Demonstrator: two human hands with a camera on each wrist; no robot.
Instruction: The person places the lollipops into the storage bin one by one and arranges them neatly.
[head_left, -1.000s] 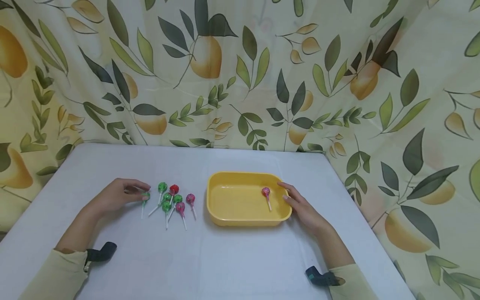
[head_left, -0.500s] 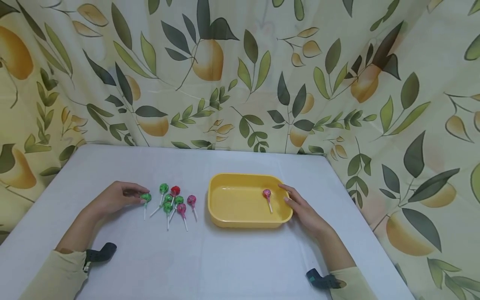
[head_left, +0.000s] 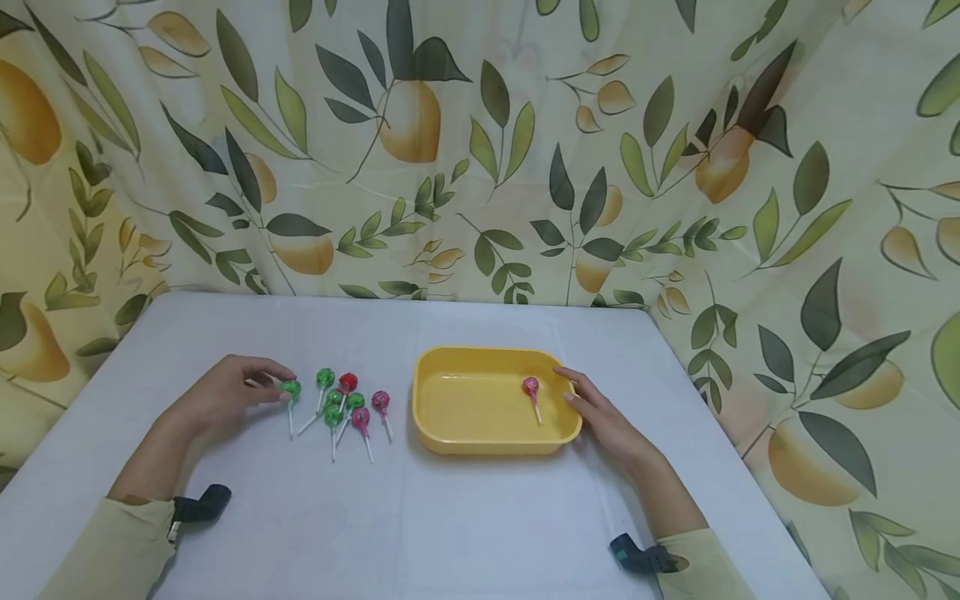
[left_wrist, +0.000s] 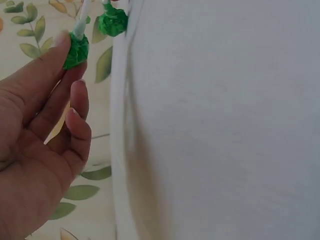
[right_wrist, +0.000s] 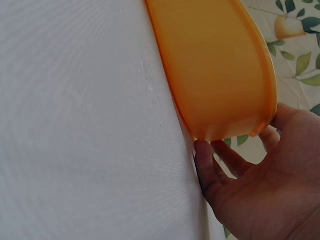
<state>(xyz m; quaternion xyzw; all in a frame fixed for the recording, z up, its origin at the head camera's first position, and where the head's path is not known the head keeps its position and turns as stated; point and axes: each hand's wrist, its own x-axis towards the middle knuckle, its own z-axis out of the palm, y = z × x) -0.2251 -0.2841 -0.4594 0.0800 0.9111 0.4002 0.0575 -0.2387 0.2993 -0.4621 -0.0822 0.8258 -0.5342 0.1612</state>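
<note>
Item, one green lollipop [head_left: 291, 389]: hanging by the head at the left of the counter [head_left: 480, 533], stick downward; whether its tip is touching, I cannot tell. My left grip [head_left: 231, 388] is pinching it between thumb and finger.

Handling: I am judging it light, hard in the head and stiff in the stick, the crinkled wrapper possibly slipping slightly. I am favouring the head near the neck; the thin stick would probably be twiddling round.

Item, seven loose lollipops [head_left: 332, 414], four green, two pink, one red: lying just beside it, some sticks crossing.

Item, one yellow tray [head_left: 465, 408]: sitting right of these. My right grip [head_left: 611, 425] is holding its right end, fingers lying against wall and rim.

Item, one pink lollipop [head_left: 531, 386]: lying inside the tray, toward that end.

Item, one leaf-and-fruit curtain [head_left: 510, 208]: hanging behind everything.
</note>
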